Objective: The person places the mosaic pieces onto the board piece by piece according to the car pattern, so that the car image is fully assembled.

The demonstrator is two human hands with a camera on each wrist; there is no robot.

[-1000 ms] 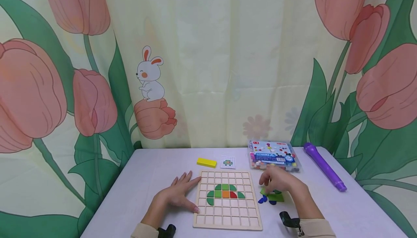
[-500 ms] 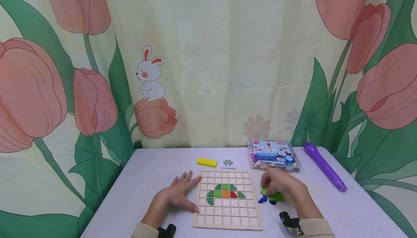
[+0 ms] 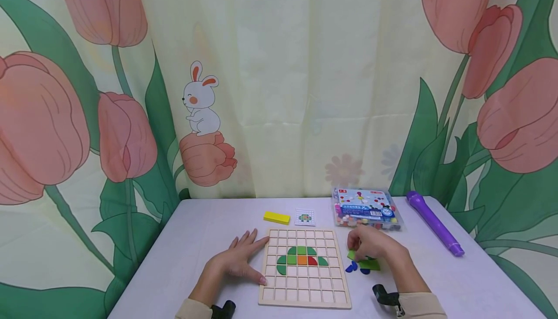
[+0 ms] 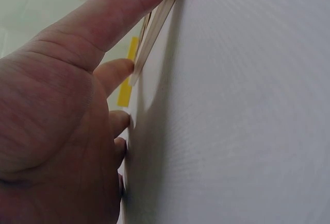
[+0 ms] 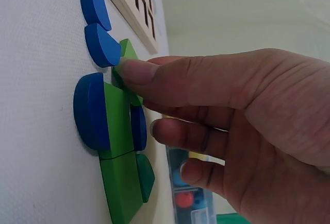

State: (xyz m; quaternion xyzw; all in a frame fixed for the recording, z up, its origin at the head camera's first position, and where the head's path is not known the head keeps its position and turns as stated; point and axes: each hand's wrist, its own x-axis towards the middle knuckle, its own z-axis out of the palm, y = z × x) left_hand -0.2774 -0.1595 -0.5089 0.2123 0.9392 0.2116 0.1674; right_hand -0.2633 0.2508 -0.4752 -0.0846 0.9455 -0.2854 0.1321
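A light wooden grid board lies on the table with green pieces, an orange square and a red quarter-round in its cells. My left hand is spread flat at the board's left side, thumb and index finger touching its edge. Right of the board, my right hand reaches down into a small pile. Its thumb and index finger pinch a light green block in the right wrist view. Around it lie blue rounded blocks, light green blocks and a dark green one.
Behind the board lie a yellow block and a small pattern card. A clear plastic box of colourful pieces stands behind my right hand. A purple stick-shaped object lies far right. A tulip-print curtain hangs behind the table.
My right hand's fingers have drawn together over the pile, where a second ago they were more spread and dark green showed beneath. My left hand and the board have stayed still.
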